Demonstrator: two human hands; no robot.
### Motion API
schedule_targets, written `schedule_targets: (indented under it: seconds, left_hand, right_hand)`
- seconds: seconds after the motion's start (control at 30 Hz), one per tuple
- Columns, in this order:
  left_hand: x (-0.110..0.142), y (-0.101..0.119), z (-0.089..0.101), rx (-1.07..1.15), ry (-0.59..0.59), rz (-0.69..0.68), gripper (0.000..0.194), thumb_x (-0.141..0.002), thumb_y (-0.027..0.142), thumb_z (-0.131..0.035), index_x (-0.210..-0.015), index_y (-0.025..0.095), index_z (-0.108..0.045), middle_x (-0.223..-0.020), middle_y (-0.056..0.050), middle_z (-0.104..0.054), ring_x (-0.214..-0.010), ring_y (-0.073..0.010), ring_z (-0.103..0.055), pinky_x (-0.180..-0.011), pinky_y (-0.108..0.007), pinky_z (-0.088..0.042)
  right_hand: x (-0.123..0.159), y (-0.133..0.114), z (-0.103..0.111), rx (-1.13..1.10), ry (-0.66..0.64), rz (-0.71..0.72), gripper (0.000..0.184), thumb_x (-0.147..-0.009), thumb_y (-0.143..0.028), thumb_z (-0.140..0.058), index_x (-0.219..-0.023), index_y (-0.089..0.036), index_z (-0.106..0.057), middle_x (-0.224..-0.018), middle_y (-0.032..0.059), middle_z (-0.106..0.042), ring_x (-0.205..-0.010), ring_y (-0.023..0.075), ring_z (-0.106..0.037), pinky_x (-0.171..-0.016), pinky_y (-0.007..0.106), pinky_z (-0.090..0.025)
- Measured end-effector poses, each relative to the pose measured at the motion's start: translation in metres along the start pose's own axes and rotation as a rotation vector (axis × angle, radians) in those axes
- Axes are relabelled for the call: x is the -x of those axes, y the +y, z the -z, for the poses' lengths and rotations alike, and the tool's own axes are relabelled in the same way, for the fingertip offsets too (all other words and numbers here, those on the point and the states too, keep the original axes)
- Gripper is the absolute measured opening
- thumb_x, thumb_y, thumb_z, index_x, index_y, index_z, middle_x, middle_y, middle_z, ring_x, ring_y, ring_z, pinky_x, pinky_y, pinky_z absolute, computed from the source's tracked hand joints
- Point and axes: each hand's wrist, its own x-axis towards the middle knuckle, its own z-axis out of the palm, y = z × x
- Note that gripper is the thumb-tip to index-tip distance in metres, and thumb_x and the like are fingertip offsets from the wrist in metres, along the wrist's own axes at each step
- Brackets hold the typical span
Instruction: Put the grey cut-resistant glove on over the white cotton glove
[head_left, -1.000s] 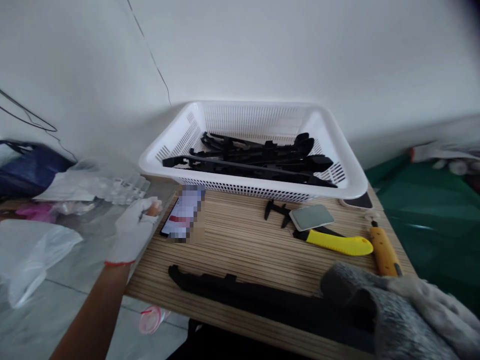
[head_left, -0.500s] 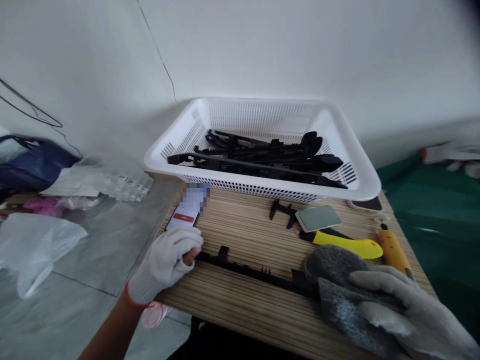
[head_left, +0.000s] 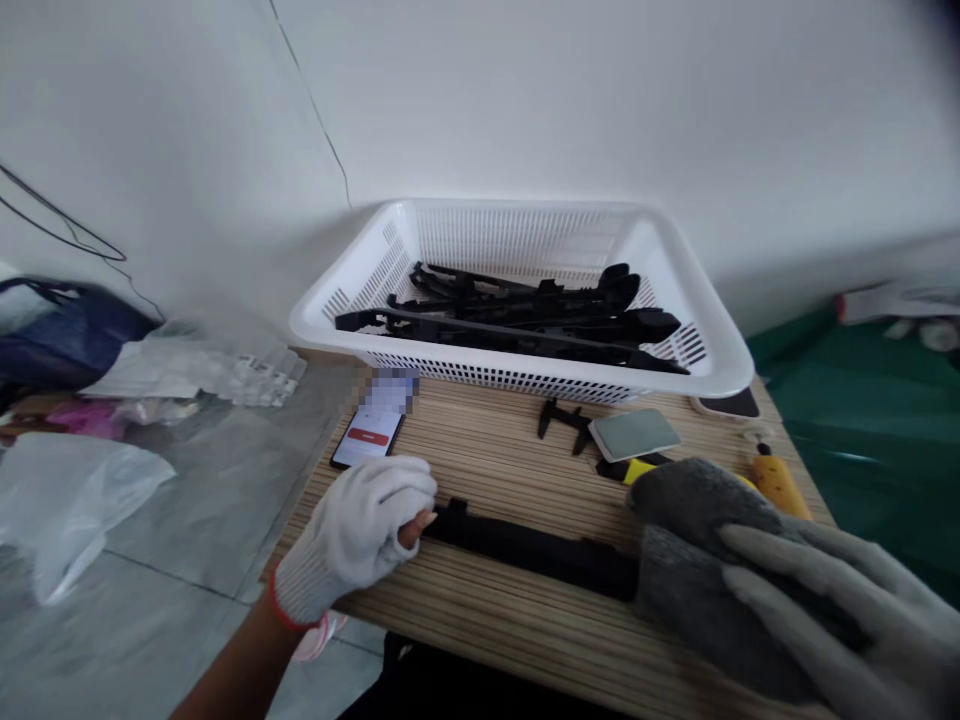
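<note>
2 gloved hands at a wood-grain table [head_left: 495, 475]. left hand [head_left: 367, 525], white glove, red cuff, thumb tip bare, grips left end of a long black part [head_left: 532, 548]. right hand [head_left: 817, 590], grayish glove, holds a folded gray cloth [head_left: 697, 600] that covers the part's right end. white slotted basket [head_left: 716, 378] behind, several long black pieces [head_left: 517, 320] piled in it. phone [head_left: 367, 435], partly pixelated, just beyond left hand. black caliper [head_left: 555, 415] beside a pale gray-green block [head_left: 634, 434]; yellow-handled tool [head_left: 637, 470] mostly hidden by cloth. orange-handled tool [head_left: 778, 482] near table's right edge. clear plastic bag [head_left: 71, 500] on floor, left.
</note>
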Motion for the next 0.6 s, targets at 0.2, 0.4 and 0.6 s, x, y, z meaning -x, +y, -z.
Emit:
schedule_targets:
  seconds: [0.2,0.4,0.6]
  left_hand:
    - [-0.022,0.051,-0.019,0.099,0.071,-0.025,0.043,-0.113,0.051,-0.037,-0.130,0.018,-0.058,-0.111,-0.010,-0.080,-0.102,-0.0200,-0.078,-0.085,-0.032,-0.067]
    - [-0.036,0.074,-0.037,0.083,0.060,0.022,0.072,-0.104,0.075,-0.032,-0.148,0.020,-0.051,-0.141,-0.018,-0.068,-0.136,-0.0308,-0.065,-0.107,-0.045,-0.062]
    - [-0.022,0.040,-0.043,0.067,-0.200,-0.049,0.080,-0.100,0.081,-0.024,-0.131,0.019,-0.064,-0.125,-0.014,-0.076,-0.116,-0.0309,-0.073,-0.089,-0.044,-0.065]
  right_hand:
    - [-0.018,-0.079,-0.024,-0.156,-0.028,0.235,0.023,-0.103,-0.042,-0.065,-0.116,-0.033,-0.082,-0.123,0.0073,-0.079,-0.105,0.0252,-0.081,-0.087,0.031,-0.069]
    - [-0.039,-0.126,-0.043,-0.302,-0.036,0.511,0.025,-0.105,-0.029,-0.061,-0.124,-0.029,-0.077,-0.129,0.0092,-0.078,-0.117,0.0242,-0.077,-0.098,0.034,-0.067]
    - [-0.017,-0.048,-0.008,0.082,-0.235,0.365,0.027,-0.104,-0.044,-0.060,-0.116,-0.039,-0.084,-0.127,0.0055,-0.080,-0.114,0.0308,-0.078,-0.090,0.044,-0.071]
